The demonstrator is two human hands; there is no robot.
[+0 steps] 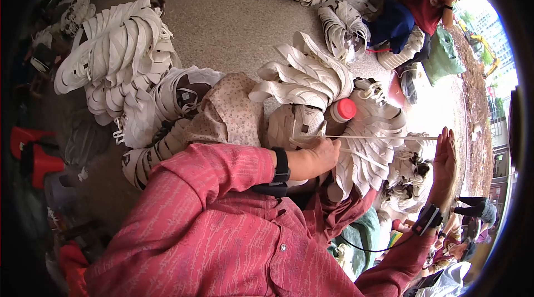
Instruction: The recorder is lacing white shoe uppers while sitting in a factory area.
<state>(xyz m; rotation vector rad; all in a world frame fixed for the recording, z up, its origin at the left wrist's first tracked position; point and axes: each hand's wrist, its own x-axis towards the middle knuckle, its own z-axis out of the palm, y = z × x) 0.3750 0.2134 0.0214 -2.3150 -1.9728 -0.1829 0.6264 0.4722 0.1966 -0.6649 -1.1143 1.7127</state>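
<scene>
A white shoelace [384, 138] is stretched nearly straight between my two hands. My left hand [324, 155] is closed, gripping the lace beside a white shoe upper [307, 121] at my lap. On the right, my right hand [445, 158] is raised edge-on with its fingers extended, and the far part of the lace meets it. How the lace is caught in those fingers is hidden. Directly under the lace lies a fanned stack of white shoe uppers [364, 166]. Just beyond my left hand stands a bottle with a red cap [345, 109].
More white uppers are piled at left [119, 52] and ahead [311, 74]. A floral cloth [228, 110] covers my lap. A red plastic stool [41, 158] is at far left. Another person [423, 10] sits at upper right near a green sack [443, 57].
</scene>
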